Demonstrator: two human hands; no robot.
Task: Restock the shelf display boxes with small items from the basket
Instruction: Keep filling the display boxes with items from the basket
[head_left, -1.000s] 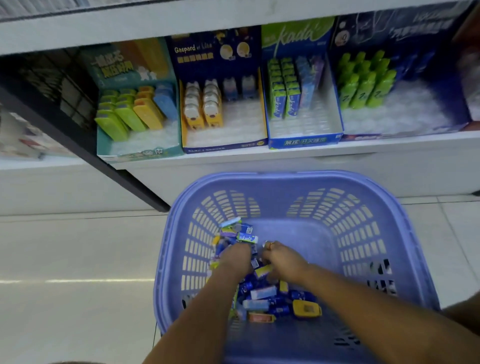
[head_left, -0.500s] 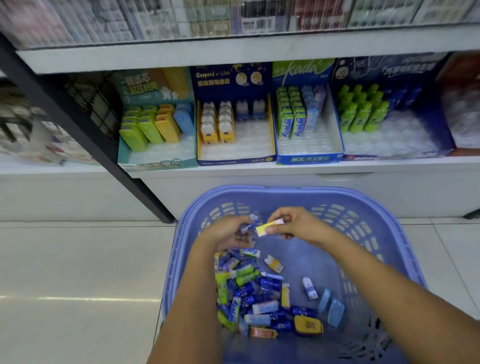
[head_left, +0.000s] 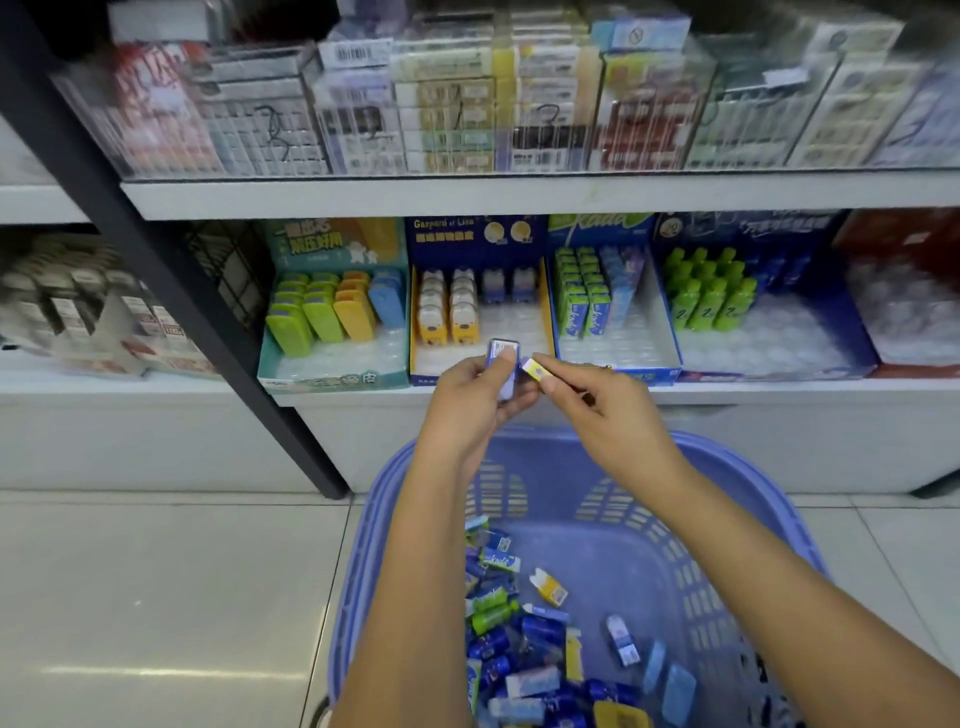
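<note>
A purple plastic basket (head_left: 769, 499) stands on the floor below me with several small packaged items (head_left: 524, 639) heaped at its left side. My left hand (head_left: 472, 400) holds a small blue item (head_left: 503, 349) upright. My right hand (head_left: 597, 405) pinches a small yellow item (head_left: 535, 368) beside it. Both hands are raised in front of the dark blue display box (head_left: 480, 312) with yellow bear-shaped items. To its left stands a teal box (head_left: 332, 312), to its right a blue-and-white box (head_left: 613, 312) and a wide blue box (head_left: 753, 306) of green bottles.
A black upright post (head_left: 171, 291) slants down the shelf's left side. The upper shelf (head_left: 519, 197) carries clear-fronted stacks of packs. A red box (head_left: 909, 291) sits at the far right. White tiled floor (head_left: 156, 597) lies to the basket's left.
Both hands rose out of the basket, each with a small item, and now sit at shelf height before the dark blue box. The view tilted up, showing the upper shelf.
</note>
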